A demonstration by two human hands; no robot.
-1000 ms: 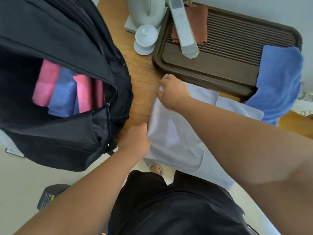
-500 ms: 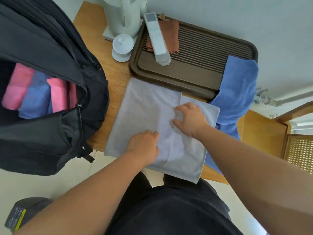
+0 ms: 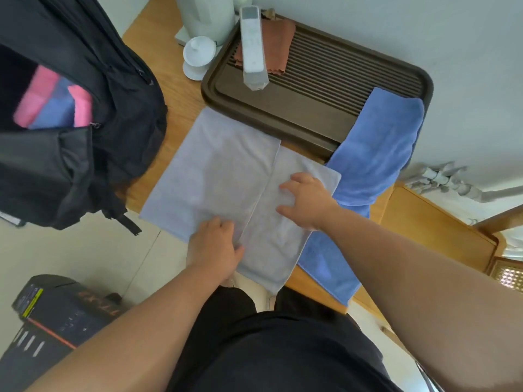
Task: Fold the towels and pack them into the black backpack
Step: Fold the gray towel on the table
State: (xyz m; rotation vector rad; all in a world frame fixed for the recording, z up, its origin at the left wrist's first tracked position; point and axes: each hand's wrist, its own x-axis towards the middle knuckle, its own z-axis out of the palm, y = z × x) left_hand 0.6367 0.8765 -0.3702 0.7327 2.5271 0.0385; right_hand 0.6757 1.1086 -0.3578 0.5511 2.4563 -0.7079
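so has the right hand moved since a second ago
Yes. The right hand was at the grey towel's far corner by the tray's front-left edge; now it presses the towel's right part beside the blue towel.

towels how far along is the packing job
Done: folded pink and blue towels sit inside the black backpack. In hand: the grey towel lies partly folded on the table, left hand and right hand pressing it. Left: finish and pack it, then fold and pack the blue towel draped over the tray.

Wooden table (image 3: 175, 89) stands against a pale wall (image 3: 424, 29), above light floor tiles (image 3: 85, 250).
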